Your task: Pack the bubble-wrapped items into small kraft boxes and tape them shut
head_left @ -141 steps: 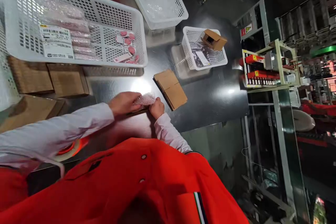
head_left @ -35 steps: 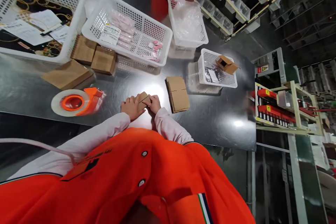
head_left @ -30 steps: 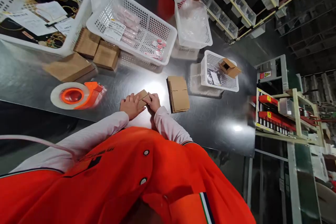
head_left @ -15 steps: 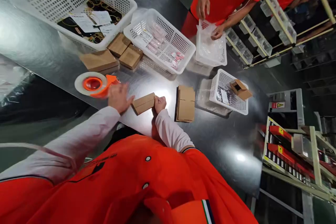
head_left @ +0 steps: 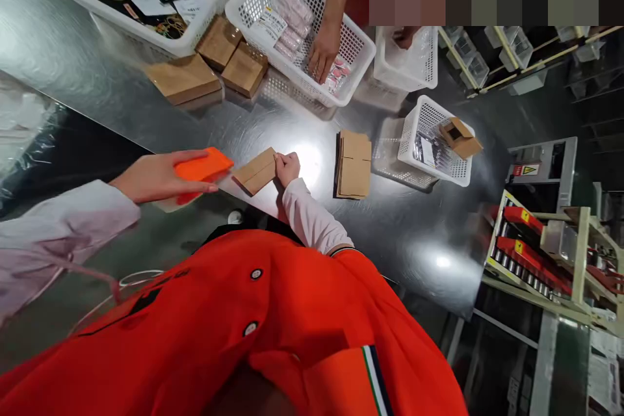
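Observation:
My left hand (head_left: 163,177) is wrapped round an orange tape dispenser (head_left: 207,167), held up at the near edge of the metal table. Part of its pale tape roll shows below the hand. Just right of the dispenser lies a small brown cardboard box (head_left: 257,171) with a seam along its top. My right hand (head_left: 287,168) pinches the box at its right end. A stack of flat cardboard pieces (head_left: 354,166) rests on the table to the right of that hand.
Several brown boxes (head_left: 182,80) sit at the back left, beside a large white basket (head_left: 188,39). A co-worker's hand (head_left: 325,49) reaches into a white basket (head_left: 292,81) of pink packets. At the right, another basket (head_left: 423,110) holds small packets and an open carton (head_left: 461,138).
My left hand has taken the tape dispenser off the table and brought it to the left of the box. The co-worker's hand has moved into the pink-packet basket. The view has shifted.

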Available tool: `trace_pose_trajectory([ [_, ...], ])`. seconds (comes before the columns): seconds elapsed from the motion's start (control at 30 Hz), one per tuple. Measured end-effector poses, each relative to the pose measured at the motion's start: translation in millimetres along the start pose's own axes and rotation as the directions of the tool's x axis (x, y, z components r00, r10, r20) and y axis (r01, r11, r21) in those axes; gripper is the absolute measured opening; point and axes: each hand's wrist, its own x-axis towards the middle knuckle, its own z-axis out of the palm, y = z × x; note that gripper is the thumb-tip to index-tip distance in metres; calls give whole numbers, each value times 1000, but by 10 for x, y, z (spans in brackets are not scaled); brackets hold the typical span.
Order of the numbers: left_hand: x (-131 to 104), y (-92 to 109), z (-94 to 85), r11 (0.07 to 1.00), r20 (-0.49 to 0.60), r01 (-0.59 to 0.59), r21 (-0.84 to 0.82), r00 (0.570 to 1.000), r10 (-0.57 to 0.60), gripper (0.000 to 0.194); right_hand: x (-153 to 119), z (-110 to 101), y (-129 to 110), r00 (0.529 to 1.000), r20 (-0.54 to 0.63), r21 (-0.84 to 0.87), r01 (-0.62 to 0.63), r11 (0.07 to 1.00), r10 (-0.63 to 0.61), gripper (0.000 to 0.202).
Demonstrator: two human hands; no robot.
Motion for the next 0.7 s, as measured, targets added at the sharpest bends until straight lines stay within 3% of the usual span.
trace_pose_trajectory([
  [0.07, -145, 192, 20, 1000, 67, -4, -28, 998, 6, 94, -13, 22, -23, 1000, -6, 11, -3, 1000, 3, 49],
  [0.13, -209, 419, 71, 1000, 64, -30, -4, 997, 30, 92, -19, 31, -38, 1000, -7, 26, -9, 1000, 9, 50],
  [0.23, -171, 711, 149, 990, 89, -69, 123, 994, 58, 89, -14, 31, -49, 1000, 0, 31, -16, 999, 16, 49],
  [0.33, -63, 852, 187, 972, 167, -83, 221, 985, 46, 89, -11, 28, -65, 1000, 5, 6, -6, 1000, 6, 48],
  [0.47, -19, 759, 270, 959, 181, -116, 259, 981, 69, 92, -69, -4, -108, 999, -15, -3, 28, 1000, -28, 49],
  [0.6, -170, 401, 538, 980, 119, -98, 176, 990, 77, 91, -224, -75, -182, 996, 39, -30, 85, 996, -83, 53],
  [0.7, -262, 159, 765, 988, 83, -132, 86, 989, 125, 94, -336, -82, -271, 994, 66, -88, 96, 992, -90, 79],
])
